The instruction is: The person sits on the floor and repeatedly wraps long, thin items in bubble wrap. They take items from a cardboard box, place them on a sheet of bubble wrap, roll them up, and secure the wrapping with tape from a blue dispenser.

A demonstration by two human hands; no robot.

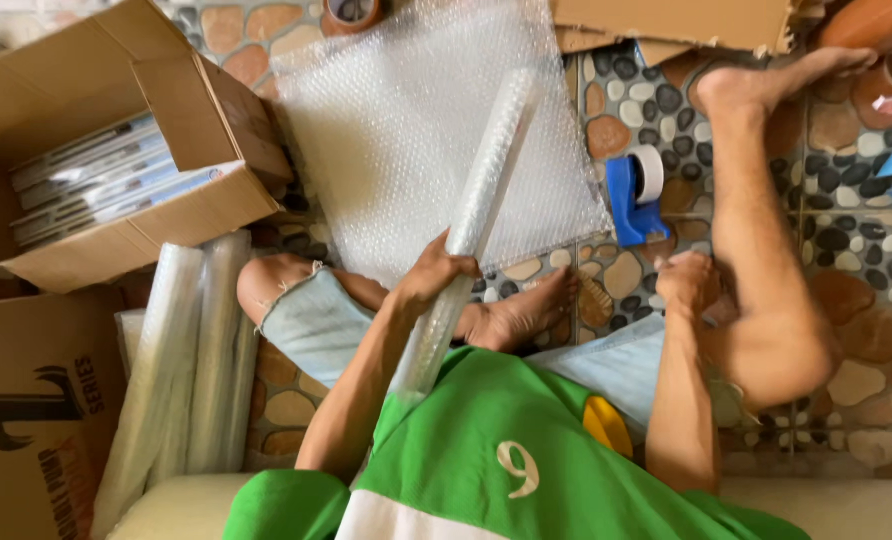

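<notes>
My left hand (434,272) grips a long tube wrapped in bubble wrap (476,205), held slanted up over my lap and the floor. A flat sheet of bubble wrap (396,120) lies on the pebble floor just beyond it. My right hand (686,282) rests closed near my right knee, close to a blue tape dispenser (634,200) with a white tape roll; whether it holds anything is hidden. I sit on the floor in a green shirt, legs bent and feet bare.
An open cardboard box (86,150) with several flat packaged items stands at the left. Several wrapped tubes (181,360) lie beside my left knee. Another brown box (26,420) sits at the lower left. Cardboard pieces (676,20) lie at the top right.
</notes>
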